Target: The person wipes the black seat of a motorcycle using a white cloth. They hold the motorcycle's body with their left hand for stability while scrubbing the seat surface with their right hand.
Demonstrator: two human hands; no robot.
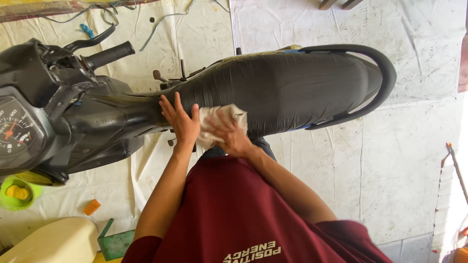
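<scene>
Handlebar (105, 54) and round speedometer (17, 132) lie left of the glossy black motorcycle seat (282, 90). Right hand (229, 134) clamped on crumpled beige cloth (219, 122) at the seat's near-left edge; left hand (181, 121) flat, fingers apart.

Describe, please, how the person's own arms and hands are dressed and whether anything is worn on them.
Both forearms are bare. The left hand and the right hand wear no gloves, and no rings, watch or bracelet show on either. The only clothing at the arms is a short-sleeved maroon T-shirt, its sleeves ending above the elbows, with light lettering printed on the chest.
</scene>
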